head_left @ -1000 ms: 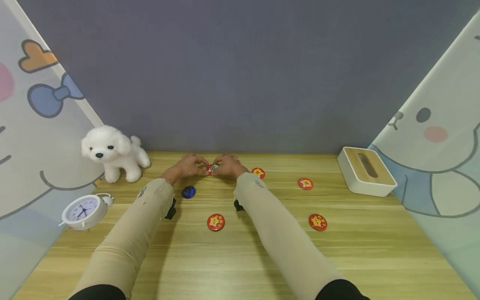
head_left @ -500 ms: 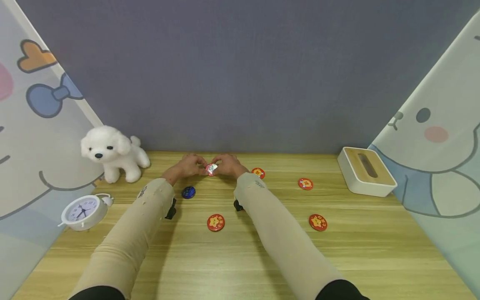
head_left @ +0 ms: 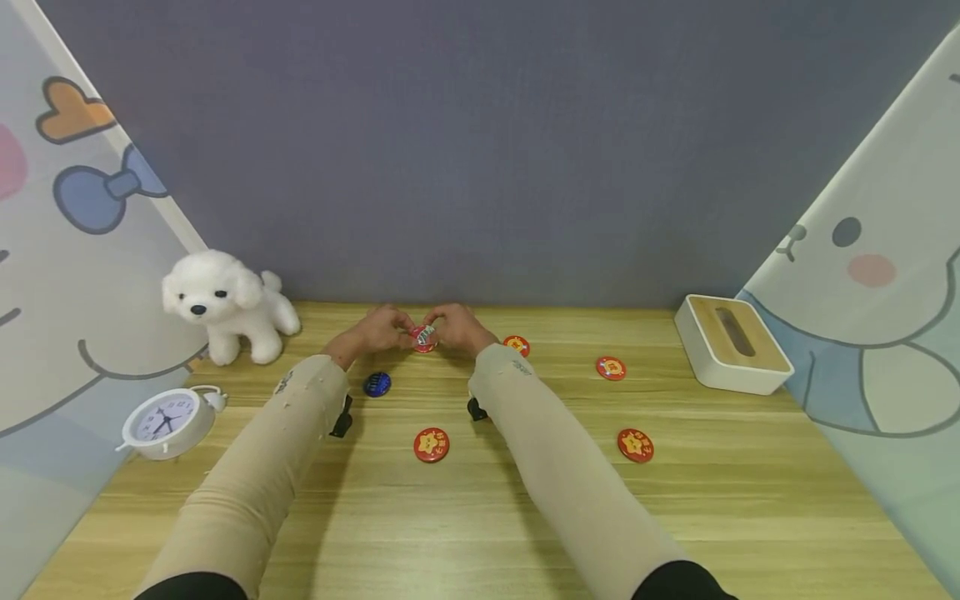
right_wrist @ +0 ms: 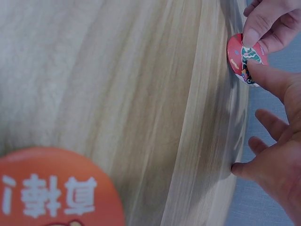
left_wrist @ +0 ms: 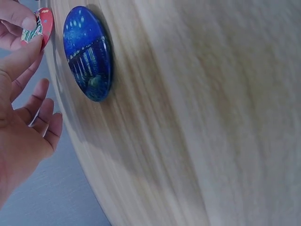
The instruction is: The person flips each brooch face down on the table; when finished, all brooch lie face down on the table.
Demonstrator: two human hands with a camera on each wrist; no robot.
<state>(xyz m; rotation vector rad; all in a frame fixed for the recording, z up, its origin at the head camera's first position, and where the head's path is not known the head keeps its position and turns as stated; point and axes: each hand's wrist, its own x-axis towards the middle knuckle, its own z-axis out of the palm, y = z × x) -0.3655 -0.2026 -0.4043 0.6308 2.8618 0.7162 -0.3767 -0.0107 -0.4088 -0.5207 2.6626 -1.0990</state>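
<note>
A round red badge [head_left: 424, 338] with a green-and-white print is pinched between my two hands at the back of the table. My left hand [head_left: 384, 329] grips its left edge, and my right hand [head_left: 456, 327] has its right edge. In the right wrist view the left thumb lies on the face of the badge [right_wrist: 236, 57], and a digit of the right hand [right_wrist: 282, 150] presses its near part; the other right fingers are spread. A dark blue badge [head_left: 377, 384] with a night-scene print lies just in front of the left hand [left_wrist: 23, 136].
Red badges lie about the wooden table: one [head_left: 516, 346] beside the right wrist, one [head_left: 431, 445] between the forearms, others [head_left: 611, 367] to the right. A plush dog [head_left: 225, 304] and white alarm clock [head_left: 171, 423] stand left. A tissue box [head_left: 733, 343] is at right.
The red badge has tilted in the fingers: a bright glare covered its face half a second ago, and now its print shows again. Both hands have barely moved.
</note>
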